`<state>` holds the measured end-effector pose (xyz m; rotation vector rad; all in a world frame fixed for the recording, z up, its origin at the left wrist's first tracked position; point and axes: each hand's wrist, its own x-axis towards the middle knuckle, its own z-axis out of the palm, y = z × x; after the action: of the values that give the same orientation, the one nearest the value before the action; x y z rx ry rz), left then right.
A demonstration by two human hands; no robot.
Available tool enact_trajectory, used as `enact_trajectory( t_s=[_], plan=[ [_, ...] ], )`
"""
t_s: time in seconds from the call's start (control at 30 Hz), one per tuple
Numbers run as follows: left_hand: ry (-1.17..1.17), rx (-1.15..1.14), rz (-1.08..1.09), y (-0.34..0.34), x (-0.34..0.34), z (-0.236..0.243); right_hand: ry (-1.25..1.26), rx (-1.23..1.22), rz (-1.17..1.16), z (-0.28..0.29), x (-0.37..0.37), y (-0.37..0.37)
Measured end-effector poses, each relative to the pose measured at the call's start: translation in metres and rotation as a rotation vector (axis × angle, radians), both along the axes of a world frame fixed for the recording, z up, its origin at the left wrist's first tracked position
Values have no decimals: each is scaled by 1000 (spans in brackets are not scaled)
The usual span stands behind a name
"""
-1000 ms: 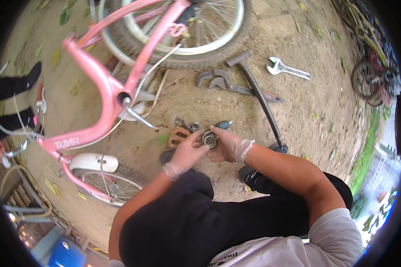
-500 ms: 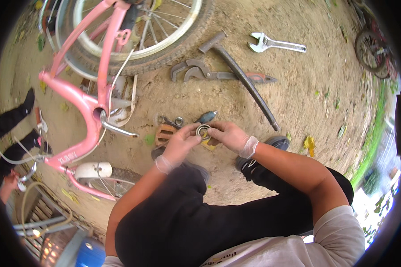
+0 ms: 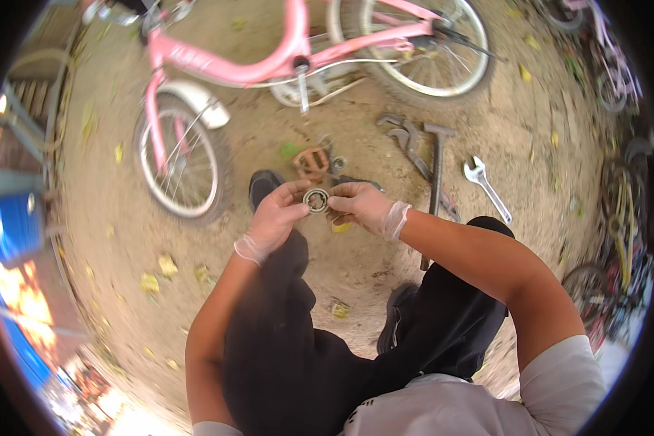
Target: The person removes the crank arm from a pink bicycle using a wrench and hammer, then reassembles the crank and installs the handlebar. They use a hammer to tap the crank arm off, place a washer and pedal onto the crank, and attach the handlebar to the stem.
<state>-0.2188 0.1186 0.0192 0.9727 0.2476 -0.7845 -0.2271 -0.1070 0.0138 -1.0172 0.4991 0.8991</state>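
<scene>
Between both hands is a round metal bearing (image 3: 316, 191) with an open middle. The fingertips of my left hand (image 3: 272, 218) pinch its left edge. My right hand (image 3: 367, 206) grips the right edge with thumb and fingers. Clear thin gloves cover both hands. Just beyond them on the dirt lie an orange bicycle pedal (image 3: 313, 164) and a small metal ring (image 3: 339, 163). A dark object, partly hidden, lies behind my right hand.
A pink bicycle (image 3: 232, 71) lies across the far side. A hammer (image 3: 437, 167) rests over a pipe wrench (image 3: 411, 145), near a silver adjustable wrench (image 3: 488, 190). A blue barrel (image 3: 13, 227) stands left; several bicycles (image 3: 619, 218) line the right. Another person's hand shows top left.
My view has turned, so the bicycle and tools appear shifted and rotated. The bearing remains between both hands, its face now more toward me.
</scene>
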Motion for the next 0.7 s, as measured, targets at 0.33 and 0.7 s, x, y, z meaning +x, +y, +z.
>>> enact_trajectory(
  t_s=[0.33, 0.7],
  plan=[
    [246, 183, 288, 14, -89, -43, -102, -202, 329, -40, -40, 47],
    [-515, 1152, 104, 49, -131, -53, -91, -142, 538, -67, -34, 113]
  ],
)
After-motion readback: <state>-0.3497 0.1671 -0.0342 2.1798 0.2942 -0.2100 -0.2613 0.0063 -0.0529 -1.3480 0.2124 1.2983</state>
